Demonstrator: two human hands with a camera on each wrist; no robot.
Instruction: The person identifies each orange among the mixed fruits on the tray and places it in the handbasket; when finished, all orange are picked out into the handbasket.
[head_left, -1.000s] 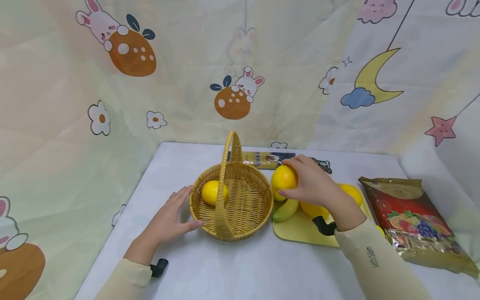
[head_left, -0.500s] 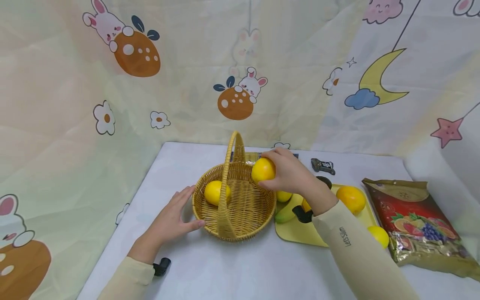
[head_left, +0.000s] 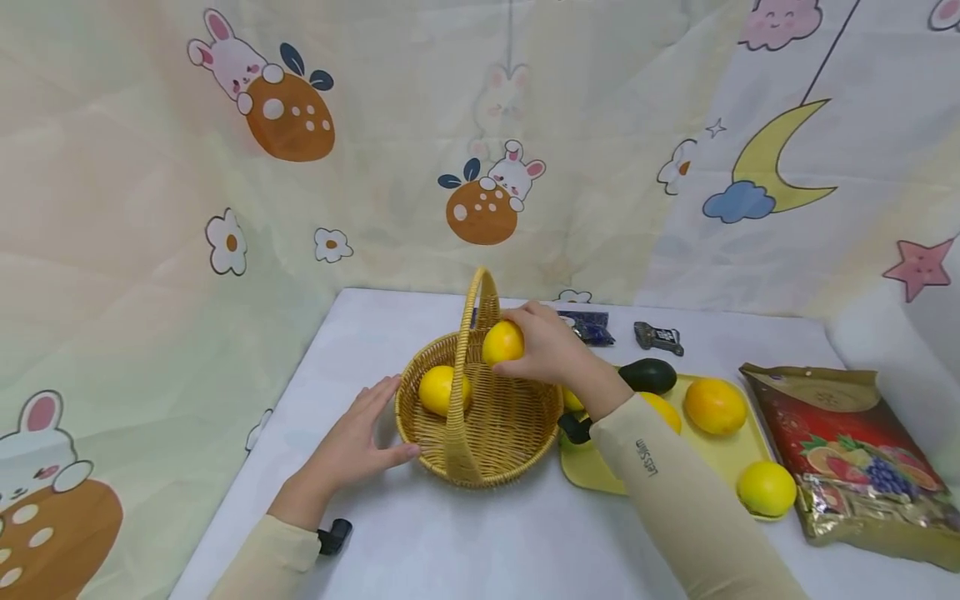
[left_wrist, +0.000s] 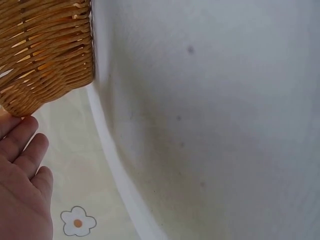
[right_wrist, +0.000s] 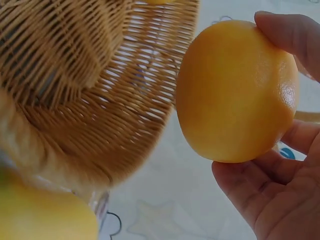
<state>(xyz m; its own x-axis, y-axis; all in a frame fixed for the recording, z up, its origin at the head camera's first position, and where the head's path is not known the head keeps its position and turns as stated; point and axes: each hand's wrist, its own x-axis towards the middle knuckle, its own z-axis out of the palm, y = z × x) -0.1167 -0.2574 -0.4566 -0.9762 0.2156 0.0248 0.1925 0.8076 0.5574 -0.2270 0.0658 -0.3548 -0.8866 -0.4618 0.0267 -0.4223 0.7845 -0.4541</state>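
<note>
A wicker basket (head_left: 517, 425) with a tall arched handle stands mid-table, a yellow fruit (head_left: 437, 390) lying in its left half. My left hand (head_left: 348, 446) rests at the basket's left side, thumb and fingers spread and relaxed; in the left wrist view the fingertips meet the wicker wall (left_wrist: 45, 55). Over the basket's back right part, my right hand (head_left: 553, 348) grips a round yellow-orange fruit (head_left: 502, 343) between thumb and fingers. The right wrist view shows that fruit (right_wrist: 235, 95) close up, seemingly above the rim, its exact kind unclear.
Right of the basket, a yellow tray (head_left: 720, 454) bears a dark green avocado-like fruit (head_left: 651, 376), an orange-yellow fruit (head_left: 716, 407) and others partly behind my sleeve. A yellow fruit (head_left: 767, 489) and a red-gold bag (head_left: 855, 454) lie farther right. Small packets (head_left: 660, 337) lie behind.
My right hand has carried the yellow-orange fruit leftward from above the tray to over the basket. The left hand has stayed at the basket's side. The head view has shifted slightly.
</note>
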